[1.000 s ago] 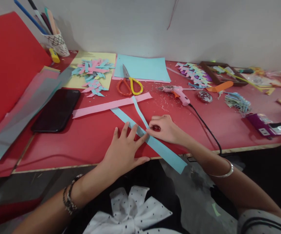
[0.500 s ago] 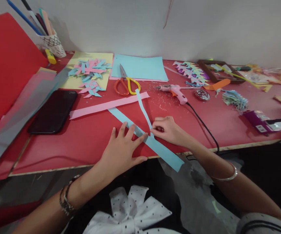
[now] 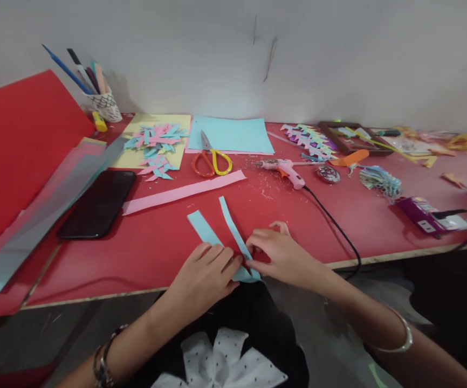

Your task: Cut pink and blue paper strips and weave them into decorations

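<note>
A light blue paper strip (image 3: 204, 226) runs down to the table's front edge, beneath my left hand (image 3: 207, 275), whose fingers are curled around it. A narrower blue length (image 3: 230, 220), partly torn from it, slants up and left. My right hand (image 3: 280, 254) pinches this narrow length near its lower end between thumb and fingers. The two lengths meet in a V just past the edge; the fingers hide part of the join. Beyond the hands lies a pink paper strip (image 3: 185, 193). Scissors with red and yellow handles (image 3: 213, 161) rest behind that.
A pink glue gun (image 3: 288, 170) with a black cord lies to the right. A phone (image 3: 98, 205) and red sheet (image 3: 27, 145) are at left. Cut paper pieces (image 3: 158, 137), blue sheets (image 3: 233, 132), a pen cup (image 3: 106, 105) and a purple power adapter (image 3: 417, 215) are around.
Both hands have drawn the blue paper toward me, down to the table edge. My left fingers, spread flat before, are now curled. The tear reaches further, and the narrow length has left the pink strip.
</note>
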Tool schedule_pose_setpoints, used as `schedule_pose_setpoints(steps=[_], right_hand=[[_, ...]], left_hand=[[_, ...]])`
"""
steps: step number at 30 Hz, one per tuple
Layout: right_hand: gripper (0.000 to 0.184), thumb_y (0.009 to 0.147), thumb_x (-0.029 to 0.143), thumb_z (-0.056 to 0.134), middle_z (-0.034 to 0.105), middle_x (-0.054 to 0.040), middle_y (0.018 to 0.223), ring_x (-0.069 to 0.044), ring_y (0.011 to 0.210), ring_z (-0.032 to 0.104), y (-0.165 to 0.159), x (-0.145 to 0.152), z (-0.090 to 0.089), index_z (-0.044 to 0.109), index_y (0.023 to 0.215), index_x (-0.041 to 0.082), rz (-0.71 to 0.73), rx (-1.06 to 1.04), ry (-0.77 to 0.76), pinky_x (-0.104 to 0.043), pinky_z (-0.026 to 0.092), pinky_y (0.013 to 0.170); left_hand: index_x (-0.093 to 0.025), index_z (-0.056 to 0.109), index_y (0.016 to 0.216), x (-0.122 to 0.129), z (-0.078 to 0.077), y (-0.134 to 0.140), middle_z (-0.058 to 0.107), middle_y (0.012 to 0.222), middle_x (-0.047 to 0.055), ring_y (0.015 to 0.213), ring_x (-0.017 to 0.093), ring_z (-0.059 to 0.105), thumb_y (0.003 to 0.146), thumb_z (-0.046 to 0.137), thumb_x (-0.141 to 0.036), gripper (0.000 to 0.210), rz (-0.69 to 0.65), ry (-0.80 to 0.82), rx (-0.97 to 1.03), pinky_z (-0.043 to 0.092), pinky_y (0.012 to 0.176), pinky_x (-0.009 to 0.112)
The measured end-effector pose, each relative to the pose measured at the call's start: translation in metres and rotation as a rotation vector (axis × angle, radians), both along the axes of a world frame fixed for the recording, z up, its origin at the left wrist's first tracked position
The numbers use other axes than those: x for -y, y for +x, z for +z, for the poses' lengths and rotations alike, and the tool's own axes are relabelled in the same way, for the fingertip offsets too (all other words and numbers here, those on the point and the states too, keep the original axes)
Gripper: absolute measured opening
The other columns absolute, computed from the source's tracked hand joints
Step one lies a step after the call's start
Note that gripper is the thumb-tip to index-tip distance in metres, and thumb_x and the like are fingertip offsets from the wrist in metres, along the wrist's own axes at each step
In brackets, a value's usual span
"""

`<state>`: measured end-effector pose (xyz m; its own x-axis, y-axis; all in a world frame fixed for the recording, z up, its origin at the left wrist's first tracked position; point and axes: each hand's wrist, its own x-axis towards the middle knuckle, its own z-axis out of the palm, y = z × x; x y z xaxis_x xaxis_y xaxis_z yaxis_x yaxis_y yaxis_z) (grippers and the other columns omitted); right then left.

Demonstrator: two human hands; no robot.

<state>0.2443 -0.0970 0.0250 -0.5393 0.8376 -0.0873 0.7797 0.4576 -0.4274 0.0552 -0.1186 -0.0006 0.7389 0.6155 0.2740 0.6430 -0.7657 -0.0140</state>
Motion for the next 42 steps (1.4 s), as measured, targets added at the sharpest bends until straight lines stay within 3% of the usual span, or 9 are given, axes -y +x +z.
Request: schedule_pose_setpoints(steps=[7, 13, 16, 20, 25, 27, 29, 33, 42], right_hand=[[0.014, 0.077, 0.017, 0.049, 0.051, 0.0028, 0.063, -0.009, 0.061, 0.046, -0.005, -0.003, 0.003, 0.046, 0.064, 0.017, 0.004, -0.119, -0.074, -0.027, 0.031, 0.069], [0.009, 0.074, 0.018, 0.050, 0.049, 0.0044, 0.061, -0.007, 0.052, 0.048, -0.011, -0.023, 0.023, 0.044, 0.067, 0.018, -0.089, -0.497, -0.190, -0.019, 0.036, 0.050], [0.010, 0.076, 0.020, 0.048, 0.048, 0.0056, 0.060, -0.005, 0.046, 0.048, -0.017, -0.040, 0.037, 0.042, 0.068, 0.019, -0.130, -0.636, -0.139, -0.019, 0.038, 0.048], [0.012, 0.077, 0.021, 0.047, 0.042, 0.0088, 0.050, -0.005, 0.038, 0.045, -0.027, -0.068, 0.052, 0.039, 0.067, 0.020, -0.138, -0.716, -0.011, -0.019, 0.035, 0.045], [0.014, 0.073, 0.019, 0.048, 0.045, 0.0073, 0.051, -0.007, 0.041, 0.047, -0.041, -0.106, 0.039, 0.038, 0.064, 0.020, -0.166, -0.582, 0.019, -0.021, 0.035, 0.048], [0.014, 0.072, 0.017, 0.050, 0.047, 0.0066, 0.051, -0.009, 0.044, 0.047, -0.044, -0.116, 0.025, 0.039, 0.063, 0.020, -0.223, -0.463, 0.025, -0.022, 0.035, 0.051], [0.013, 0.071, 0.016, 0.050, 0.051, 0.0043, 0.056, -0.010, 0.052, 0.050, -0.046, -0.122, 0.012, 0.041, 0.063, 0.020, -0.264, -0.366, 0.043, -0.022, 0.035, 0.055], [0.007, 0.071, 0.015, 0.052, 0.058, 0.0003, 0.066, -0.012, 0.064, 0.052, -0.045, -0.128, -0.005, 0.048, 0.065, 0.019, -0.283, -0.217, 0.076, -0.022, 0.034, 0.059], [0.025, 0.076, 0.035, 0.052, 0.052, 0.0019, 0.059, -0.009, 0.056, 0.045, -0.037, -0.120, -0.003, 0.048, 0.059, 0.017, -0.238, -0.110, -0.033, -0.021, 0.029, 0.052]], left_hand=[[-0.020, 0.053, 0.084, -0.013, 0.013, -0.014, 0.059, 0.095, 0.002, 0.088, 0.018, 0.053, 0.083, 0.046, -0.018, 0.007, -0.098, -0.054, 0.041, 0.035, 0.083, 0.035], [-0.017, 0.058, 0.082, -0.054, 0.040, -0.035, 0.062, 0.086, 0.004, 0.084, 0.019, 0.054, 0.083, 0.037, -0.008, 0.023, -0.088, 0.258, 0.036, 0.040, 0.075, 0.032], [-0.019, 0.061, 0.089, -0.079, 0.052, -0.046, 0.061, 0.097, 0.007, 0.091, 0.021, 0.054, 0.083, 0.035, -0.006, 0.029, 0.006, 0.430, -0.051, 0.041, 0.076, 0.034], [-0.028, 0.051, 0.116, -0.109, 0.063, -0.056, 0.053, 0.117, 0.005, 0.098, 0.023, 0.052, 0.088, 0.032, -0.016, 0.036, 0.262, 0.475, -0.043, 0.040, 0.081, 0.039], [-0.011, 0.026, 0.134, -0.137, 0.058, -0.060, 0.034, 0.133, 0.017, 0.116, 0.033, 0.038, 0.091, 0.027, -0.027, 0.046, 0.499, 0.325, -0.012, 0.034, 0.091, 0.049], [-0.010, 0.029, 0.131, -0.140, 0.046, -0.058, 0.036, 0.131, 0.019, 0.114, 0.031, 0.041, 0.091, 0.025, -0.024, 0.043, 0.425, 0.289, -0.014, 0.036, 0.090, 0.046], [-0.009, 0.037, 0.126, -0.137, 0.030, -0.054, 0.043, 0.124, 0.019, 0.112, 0.029, 0.043, 0.089, 0.029, -0.024, 0.041, 0.170, 0.196, -0.015, 0.038, 0.089, 0.042], [-0.015, 0.051, 0.111, -0.125, 0.003, -0.042, 0.056, 0.109, 0.011, 0.099, 0.022, 0.051, 0.086, 0.039, -0.036, 0.035, -0.094, 0.049, -0.062, 0.041, 0.085, 0.035], [-0.013, 0.049, 0.115, -0.118, 0.002, -0.031, 0.055, 0.109, 0.011, 0.098, 0.025, 0.049, 0.083, 0.038, -0.049, 0.049, -0.106, -0.186, -0.019, 0.040, 0.085, 0.038]])
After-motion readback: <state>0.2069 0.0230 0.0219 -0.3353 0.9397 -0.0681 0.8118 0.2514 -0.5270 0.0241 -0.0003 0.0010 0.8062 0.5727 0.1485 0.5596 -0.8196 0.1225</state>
